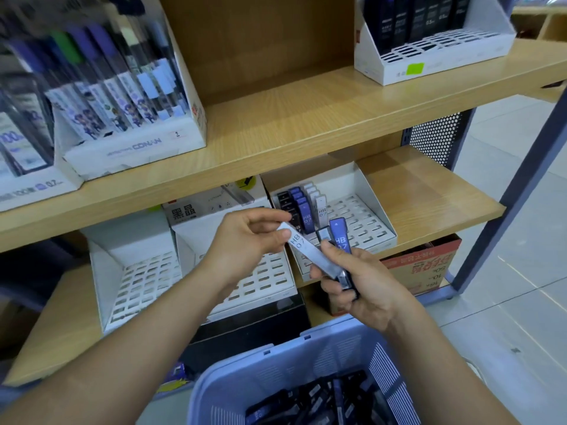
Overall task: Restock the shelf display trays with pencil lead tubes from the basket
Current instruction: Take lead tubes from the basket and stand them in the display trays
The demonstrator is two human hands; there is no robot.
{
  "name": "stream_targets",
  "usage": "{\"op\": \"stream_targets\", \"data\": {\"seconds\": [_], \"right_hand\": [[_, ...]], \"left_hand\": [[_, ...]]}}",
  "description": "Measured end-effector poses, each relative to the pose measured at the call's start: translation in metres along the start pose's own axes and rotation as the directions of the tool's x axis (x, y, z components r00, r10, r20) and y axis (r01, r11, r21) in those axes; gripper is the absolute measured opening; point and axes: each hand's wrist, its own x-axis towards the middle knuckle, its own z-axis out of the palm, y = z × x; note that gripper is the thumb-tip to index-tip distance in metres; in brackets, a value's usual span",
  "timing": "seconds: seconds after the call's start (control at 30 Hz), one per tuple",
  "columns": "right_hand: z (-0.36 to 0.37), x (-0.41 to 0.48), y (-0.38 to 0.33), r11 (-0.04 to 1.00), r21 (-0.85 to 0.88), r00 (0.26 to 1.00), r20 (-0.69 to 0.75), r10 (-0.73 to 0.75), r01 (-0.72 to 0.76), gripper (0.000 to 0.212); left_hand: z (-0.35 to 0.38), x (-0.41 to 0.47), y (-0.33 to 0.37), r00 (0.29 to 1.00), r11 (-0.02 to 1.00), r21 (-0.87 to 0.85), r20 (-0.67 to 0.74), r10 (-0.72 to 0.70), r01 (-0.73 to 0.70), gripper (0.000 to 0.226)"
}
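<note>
Pencil lead tubes point(339, 239) sit bunched in the right hand point(360, 289), its fingers curled round them, just near of the partly filled display tray point(366, 230) on the lower shelf point(429, 194). Beside it, the left hand point(245, 239) pinches a pale tube point(306, 252) marked HB 0.7. The basket point(260, 372) nearest holds more.

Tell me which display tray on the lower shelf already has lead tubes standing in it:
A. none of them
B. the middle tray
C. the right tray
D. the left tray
C: the right tray has a few rows of tubes standing in its left slots, while the slots that show in the left tray and the middle tray are bare.
</note>
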Motion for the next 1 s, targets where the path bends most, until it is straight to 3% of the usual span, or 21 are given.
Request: {"op": "stream_targets", "data": {"seconds": [0.2,0.47,0.6,0.77,0.9,1.0], "right_hand": [[0.005,0.003,0.005,0.993,-0.114,0.999,-0.039,-0.03,0.026,0.025],[0.004,0.01,0.016,0.984,-0.174,0.989,-0.135,-0.065,0.041,0.031],[0.0,0.011,0.014,0.984,-0.17,0.969,-0.228,-0.093,0.055,0.031],[-0.014,0.011,0.005,0.983,0.062,0.894,-0.428,-0.13,0.172,0.021],[-0.022,0.012,0.003,0.959,0.115,0.854,-0.492,-0.172,0.26,0.013],[-0.023,0.012,0.004,0.954,0.122,0.845,-0.503,-0.179,0.275,0.014]], "left_hand": [[-0.018,-0.005,-0.006,0.987,0.972,-0.192,0.112,-0.117,0.137,0.03],[-0.018,-0.007,-0.017,0.971,0.977,-0.112,0.182,-0.157,0.179,0.029],[-0.009,-0.003,-0.015,0.993,0.993,-0.045,0.052,-0.111,0.113,0.023],[0.0,0.02,-0.003,0.99,0.967,0.241,-0.093,0.103,-0.078,0.018],[0.022,0.046,0.006,0.945,0.791,0.558,-0.033,0.325,-0.253,0.021],[0.04,0.061,0.009,0.916,0.672,0.672,0.026,0.399,-0.312,0.022]]}}
